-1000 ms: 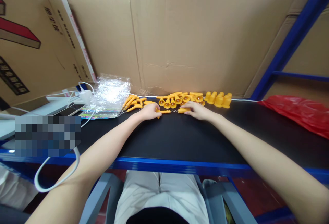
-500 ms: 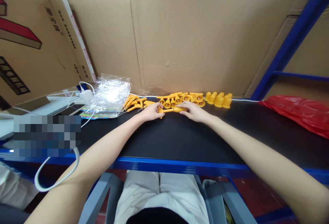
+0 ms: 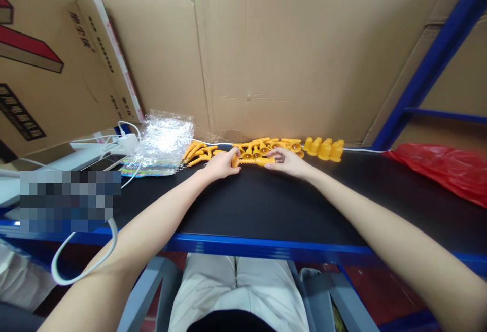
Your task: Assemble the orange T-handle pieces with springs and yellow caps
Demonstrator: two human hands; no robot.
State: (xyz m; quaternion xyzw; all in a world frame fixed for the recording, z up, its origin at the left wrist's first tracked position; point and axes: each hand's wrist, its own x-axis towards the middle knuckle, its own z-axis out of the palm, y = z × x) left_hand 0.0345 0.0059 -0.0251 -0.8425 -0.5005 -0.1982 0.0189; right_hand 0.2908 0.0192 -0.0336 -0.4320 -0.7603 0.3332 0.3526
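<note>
A yellow plastic part with a ribbed stem [image 3: 249, 161] lies between my two hands, low over the black tabletop. Its left end is in the fingers of my left hand [image 3: 222, 164], which are closed around it. At the other end, the thumb and fingertips of my right hand [image 3: 291, 163] pinch it. Just behind, yellow funnel-shaped parts [image 3: 262, 149] lie in a cluster, some with their round openings facing me. Beside my left hand are several yellow branched pieces [image 3: 201, 153], with small metal chains near them.
Yellow cups [image 3: 324, 149] stand upside down at the back right. A red plastic bag [image 3: 441, 169] covers the far right. Left are clear plastic packaging [image 3: 163, 136], a white charger [image 3: 128, 142] and cables. Cardboard [image 3: 285, 58] walls the back; a blue rail [image 3: 266, 244] edges the table.
The yellow part has turned slightly between my hands, and its left end now shows a rounded face. My right fingers have shifted a little along it, with the upper ones lifted.
</note>
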